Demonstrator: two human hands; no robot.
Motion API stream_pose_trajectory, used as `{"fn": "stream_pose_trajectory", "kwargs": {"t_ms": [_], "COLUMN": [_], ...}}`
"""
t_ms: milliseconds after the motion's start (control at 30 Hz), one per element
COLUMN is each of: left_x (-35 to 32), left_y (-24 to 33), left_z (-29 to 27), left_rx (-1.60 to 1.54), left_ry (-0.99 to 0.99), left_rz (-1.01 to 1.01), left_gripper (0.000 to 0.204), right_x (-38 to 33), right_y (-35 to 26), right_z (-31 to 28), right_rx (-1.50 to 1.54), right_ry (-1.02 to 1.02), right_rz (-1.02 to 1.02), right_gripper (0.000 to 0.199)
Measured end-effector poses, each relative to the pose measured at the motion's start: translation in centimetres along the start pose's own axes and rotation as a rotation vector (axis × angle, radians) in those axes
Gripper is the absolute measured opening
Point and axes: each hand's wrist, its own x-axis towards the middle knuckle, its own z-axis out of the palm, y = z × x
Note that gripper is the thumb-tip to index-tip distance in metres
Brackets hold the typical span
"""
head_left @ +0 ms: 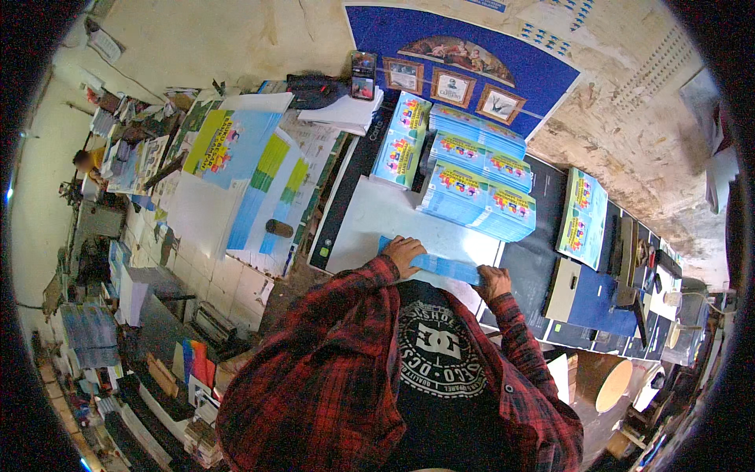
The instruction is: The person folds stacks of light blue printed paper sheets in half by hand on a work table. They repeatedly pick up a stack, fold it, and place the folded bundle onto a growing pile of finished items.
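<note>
A thin stack of light blue printed sheets point(442, 266) lies lengthwise at the near edge of a white work surface point(377, 216). My left hand point(403, 253) grips its left end and my right hand point(493, 280) grips its right end. Both sleeves are red and black plaid. Just beyond the hands stand piles of the same blue booklets with colourful covers point(478, 201), stacked in rows.
More blue booklets point(403, 140) stand at the back, and another pile point(582, 216) sits to the right. Large printed sheets point(263, 177) cover the table on the left. A dark stapler-like tool point(314, 90) and a phone point(362, 75) lie at the back. Cluttered shelves fill the left.
</note>
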Motion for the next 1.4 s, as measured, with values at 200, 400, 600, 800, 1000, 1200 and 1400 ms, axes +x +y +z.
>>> {"fn": "stream_pose_trajectory", "kwargs": {"t_ms": [200,400,600,800,1000,1200,1400], "left_x": [0.0,-2.7,-5.3,-6.0,-7.4,-7.6,-6.5], "left_y": [-0.1,-4.2,-6.2,-6.4,-4.0,-3.3,-3.6], "left_z": [0.0,-0.5,-1.9,-0.2,-0.5,4.3,3.4], "left_rx": [0.009,-0.042,0.029,-0.035,-0.543,-0.688,-0.727], "left_ry": [-0.007,0.012,0.057,-0.004,0.268,0.504,0.433], "left_rz": [0.002,-0.001,-0.068,-0.238,-0.414,-0.376,-0.485], "left_gripper": [0.047,0.064,0.067,0.067,0.082,0.093,0.096], "right_x": [0.0,0.0,-0.1,0.0,-1.6,-1.6,-0.6], "right_y": [-0.2,-0.2,0.0,-1.1,0.2,-0.7,-1.3], "right_z": [-0.1,-0.4,-0.3,-1.8,-1.3,5.7,3.8], "right_rx": [-0.017,-0.001,-0.015,0.306,0.785,1.147,1.114], "right_ry": [0.007,-0.035,-0.023,-0.016,-0.083,0.322,0.258], "right_rz": [0.007,0.022,0.011,0.048,0.218,0.308,0.465], "right_gripper": [0.045,0.048,0.050,0.063,0.081,0.086,0.084]}}
